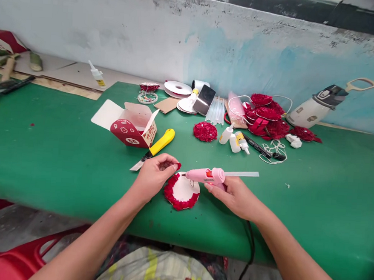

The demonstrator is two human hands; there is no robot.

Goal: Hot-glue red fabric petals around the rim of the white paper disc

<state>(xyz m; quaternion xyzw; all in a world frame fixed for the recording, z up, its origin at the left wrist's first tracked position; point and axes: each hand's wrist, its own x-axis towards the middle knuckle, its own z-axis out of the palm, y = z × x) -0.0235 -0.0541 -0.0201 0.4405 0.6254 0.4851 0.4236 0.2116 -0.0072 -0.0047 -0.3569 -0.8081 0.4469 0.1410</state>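
My right hand (237, 197) grips a pink glue gun (203, 175) with a clear glue stick (242, 174) poking out of its back. Its nozzle points left and meets the upper edge of a white disc (183, 190), as far as I can see. Ruffled red petals (171, 194) line the disc's left and lower rim. Just above the disc, my left hand (155, 176) pinches a small red petal (179, 166) between thumb and fingertips. A yellow utility knife (161, 142) lies beyond that hand, blade extended toward it.
An open red and white box (133, 127) stands behind the knife. Farther back are a finished red disc (205, 131), small glue bottles (234, 141), a black marker (257, 145), a phone (204, 99), glue sticks (216, 111), a red pile (267, 115) and a tilted water bottle (314, 107).
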